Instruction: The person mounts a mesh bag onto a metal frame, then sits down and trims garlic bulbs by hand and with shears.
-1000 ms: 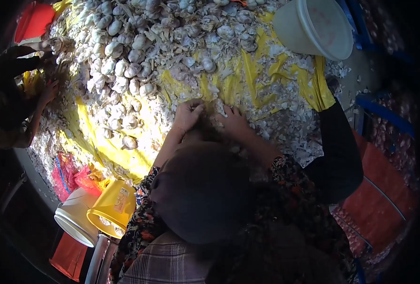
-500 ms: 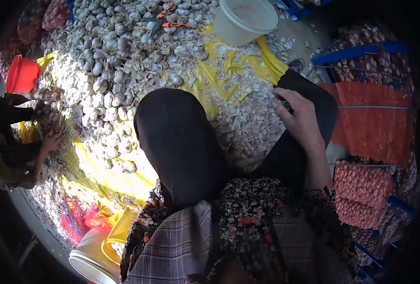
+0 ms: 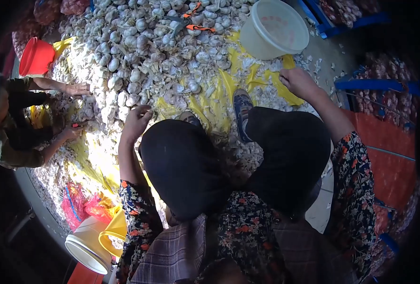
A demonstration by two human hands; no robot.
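Red marks in the plastic bucket [image 3: 253, 40], upper right, are illegible; grey floor [image 3: 338, 60] borders it. Right hand [image 3: 297, 81] below it, left hand [image 3: 136, 123] by garlic bulbs [image 3: 141, 42], left of centre—fingers curled, grip untellable.

Between nine and ten o'clock the left hand [image 3: 136, 123] curls with its palm hidden, so whether it holds anything cannot be told. At two o'clock the right hand [image 3: 299, 84] folds its fingertips under, concealing any grip. At eleven the left knee [image 3: 172, 151] hides most of the left shoe [image 3: 190, 118]. At twelve the garlic [image 3: 129, 28] runs past the top edge. Between seven and eight the left sleeve [image 3: 136, 222] covers part of the yellow bucket [image 3: 111, 231]; a red object [image 3: 85, 275] is cut by the bottom edge. At nine, the red item [image 3: 77, 125] by a co-worker's hand [image 3: 70, 133] is too small to identify.
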